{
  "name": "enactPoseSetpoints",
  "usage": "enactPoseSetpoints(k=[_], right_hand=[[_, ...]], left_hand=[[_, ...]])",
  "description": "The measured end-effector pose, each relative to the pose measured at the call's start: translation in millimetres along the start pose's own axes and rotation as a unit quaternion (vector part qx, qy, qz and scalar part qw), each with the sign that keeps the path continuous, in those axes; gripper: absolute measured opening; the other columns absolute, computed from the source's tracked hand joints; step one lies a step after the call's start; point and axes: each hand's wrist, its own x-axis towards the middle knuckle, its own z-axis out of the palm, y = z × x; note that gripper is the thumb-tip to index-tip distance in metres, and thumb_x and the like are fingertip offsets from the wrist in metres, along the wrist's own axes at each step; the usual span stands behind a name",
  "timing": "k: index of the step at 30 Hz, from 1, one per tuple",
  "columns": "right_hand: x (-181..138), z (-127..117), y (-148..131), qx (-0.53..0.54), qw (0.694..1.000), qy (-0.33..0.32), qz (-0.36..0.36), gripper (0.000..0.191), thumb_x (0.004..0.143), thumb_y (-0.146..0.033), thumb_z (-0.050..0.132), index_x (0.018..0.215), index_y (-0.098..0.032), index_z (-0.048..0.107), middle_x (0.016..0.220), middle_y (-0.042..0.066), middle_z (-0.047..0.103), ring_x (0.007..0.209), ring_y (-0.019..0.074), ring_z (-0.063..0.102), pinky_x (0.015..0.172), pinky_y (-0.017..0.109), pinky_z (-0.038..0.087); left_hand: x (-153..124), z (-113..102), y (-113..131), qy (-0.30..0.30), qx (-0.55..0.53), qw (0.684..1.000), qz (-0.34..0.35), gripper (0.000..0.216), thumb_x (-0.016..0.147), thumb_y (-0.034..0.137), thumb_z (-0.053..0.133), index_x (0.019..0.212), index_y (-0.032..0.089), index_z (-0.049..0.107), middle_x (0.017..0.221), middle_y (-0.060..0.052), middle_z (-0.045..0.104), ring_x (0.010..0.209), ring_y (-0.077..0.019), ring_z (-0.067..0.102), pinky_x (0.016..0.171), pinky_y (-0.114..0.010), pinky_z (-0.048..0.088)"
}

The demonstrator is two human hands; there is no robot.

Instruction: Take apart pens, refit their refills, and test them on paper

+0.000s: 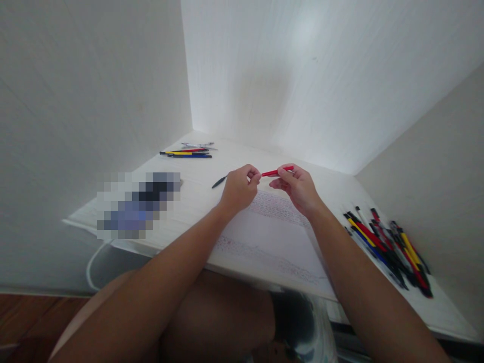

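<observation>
Slim red plastic pen (277, 172): being held level above the white tabletop (212, 169), over a sheet of white paper covered in handwriting (270, 229). Right hand (297, 189) is pinching its barrel; left hand (239, 188) is pinching its left end. Lone black pen (219, 182) is lying just left of the left hand. Small pen group (187, 152) is lying far left; large mixed-colour pen heap (389, 247) is lying well right.

On the surface (196, 181), a paper sheet (264, 237) lies in the middle, 1 pen pile (389, 247) right, another pen group (189, 150) far left
</observation>
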Motion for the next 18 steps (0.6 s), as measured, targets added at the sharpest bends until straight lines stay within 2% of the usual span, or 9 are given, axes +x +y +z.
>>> enactPoseSetpoints(k=[8, 13, 15, 18], right_hand=[[-2.3, 1.4, -3.1, -0.036, 0.999, -0.005, 0.011, 0.025, 0.087, -0.042, 0.069, 0.092, -0.022, 0.056, 0.096, 0.008, 0.074, 0.073, 0.0176, 0.069, 0.081, 0.037, 0.058], [-0.7, -2.9, -0.5, -0.071, 0.997, 0.003, -0.001, 0.022, 0.084, -0.040, 0.072, 0.089, -0.021, 0.063, 0.085, 0.006, 0.072, 0.071, 0.0176, 0.067, 0.076, 0.037, 0.058], [-0.5, -4.5, 0.6, -0.106, 0.994, -0.015, -0.009, 0.019, 0.084, -0.039, 0.072, 0.086, -0.021, 0.066, 0.082, 0.005, 0.072, 0.071, 0.0177, 0.066, 0.074, 0.037, 0.058], [-2.0, -2.8, 2.1, -0.164, 0.983, -0.079, -0.010, 0.020, 0.089, -0.040, 0.068, 0.083, -0.021, 0.069, 0.081, 0.005, 0.071, 0.072, 0.0180, 0.066, 0.072, 0.036, 0.057]], left_hand=[[0.7, 0.0, -0.8, 0.003, 0.006, 1.000, 0.000, 0.011, 0.090, 0.023, 0.057, 0.082, 0.020, 0.065, 0.075, 0.000, 0.071, 0.066, -0.0147, 0.061, 0.072, -0.031, 0.047], [1.3, -1.7, 0.5, 0.028, -0.001, 1.000, -0.002, 0.012, 0.090, 0.022, 0.057, 0.083, 0.020, 0.066, 0.076, -0.001, 0.071, 0.066, -0.0134, 0.061, 0.073, -0.030, 0.048], [1.9, -2.3, 1.2, 0.033, -0.014, 0.999, -0.009, 0.014, 0.091, 0.023, 0.056, 0.086, 0.019, 0.067, 0.078, -0.001, 0.071, 0.065, -0.0127, 0.061, 0.070, -0.029, 0.048], [3.5, -2.6, 1.0, 0.031, -0.044, 0.998, -0.026, 0.018, 0.093, 0.027, 0.055, 0.089, 0.018, 0.070, 0.081, -0.003, 0.073, 0.066, -0.0125, 0.063, 0.067, -0.027, 0.049]])
